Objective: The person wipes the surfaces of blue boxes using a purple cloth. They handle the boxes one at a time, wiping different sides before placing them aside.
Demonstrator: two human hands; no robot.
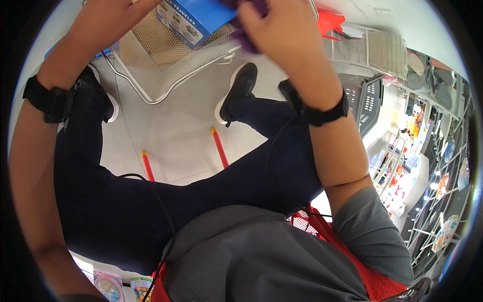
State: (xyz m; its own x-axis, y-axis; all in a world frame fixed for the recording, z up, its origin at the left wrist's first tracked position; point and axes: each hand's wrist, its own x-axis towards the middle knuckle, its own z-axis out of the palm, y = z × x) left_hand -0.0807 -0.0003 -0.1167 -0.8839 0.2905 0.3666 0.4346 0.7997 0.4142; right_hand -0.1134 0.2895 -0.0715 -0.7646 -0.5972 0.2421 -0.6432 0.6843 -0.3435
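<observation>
A purple cloth [245,41] is bunched under my right hand [279,30], which grips it at the top of the view and is slightly blurred. Beside the cloth, a blue printed carton [205,19] with toy pictures and writing rests tilted in a wire mesh basket [158,75]. My left hand [113,19] is over the basket's left side, close to the carton. Its fingertips run out at the top edge, so whether they touch anything is hidden. Black straps with small devices circle both wrists.
Below the basket, my shoes stand on the grey tiled floor [181,136]. Two red stool legs with yellow tips [219,145] show between my legs. A dark crate [366,102], a red bag [330,24] and white wire racks [349,64] are to the right. Packaged goods [141,287] lie behind me.
</observation>
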